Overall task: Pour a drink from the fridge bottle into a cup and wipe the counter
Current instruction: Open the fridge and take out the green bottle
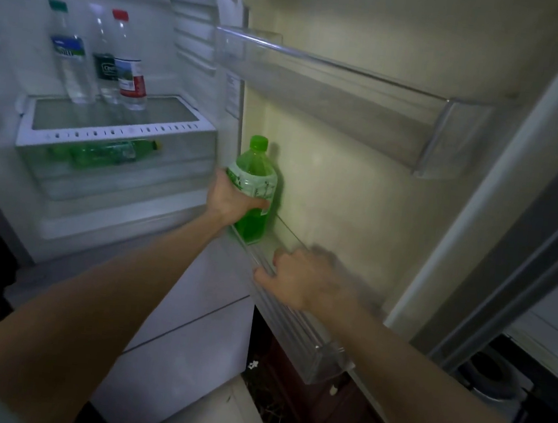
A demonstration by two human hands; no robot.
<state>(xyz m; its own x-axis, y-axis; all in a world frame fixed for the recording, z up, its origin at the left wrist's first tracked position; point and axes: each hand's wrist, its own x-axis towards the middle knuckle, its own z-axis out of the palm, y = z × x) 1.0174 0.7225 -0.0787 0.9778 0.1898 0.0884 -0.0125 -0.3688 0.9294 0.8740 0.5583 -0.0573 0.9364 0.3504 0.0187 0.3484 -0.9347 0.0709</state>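
Observation:
A green bottle [255,178] with a green cap and pale label stands upright at the left end of the lower door shelf [297,320] of the open fridge. My left hand [234,201] is wrapped around its middle. My right hand [301,277] rests on the clear front rail of that same shelf, just right of the bottle, fingers curled over the edge. No cup or cloth is in view.
Three clear bottles [97,58] stand on the fridge's glass shelf [115,115] at the upper left. A green bottle [111,154] lies in the drawer below. An upper door shelf [351,95] spans above the bottle. The door edge [512,208] runs along the right.

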